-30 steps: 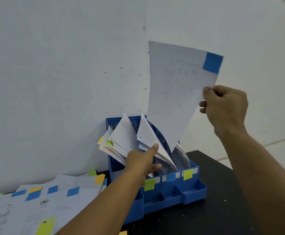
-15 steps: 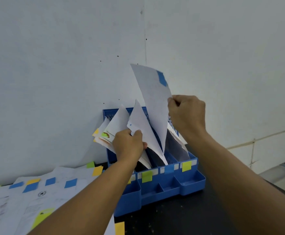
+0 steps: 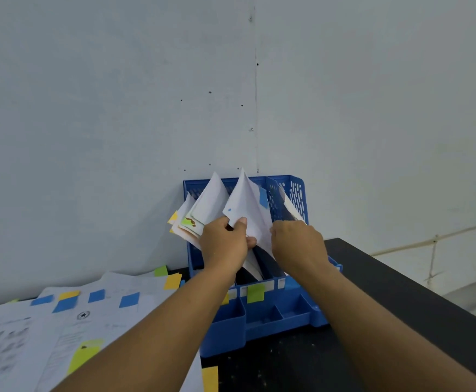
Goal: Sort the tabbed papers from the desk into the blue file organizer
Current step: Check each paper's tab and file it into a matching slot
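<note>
Head view: green tab (image 3: 255, 293) on blue file organizer (image 3: 262, 321), label lettering unreadable.

Blue-tabbed sheet (image 3: 255, 210) now down (inside organizer (image 3: 287, 190))

Ahead of you stands a pale wall (image 3: 118, 108) dotted with small holes, a vertical seam (image 3: 256, 108) running down it; you work at a black desk (image 3: 401, 292).
</note>
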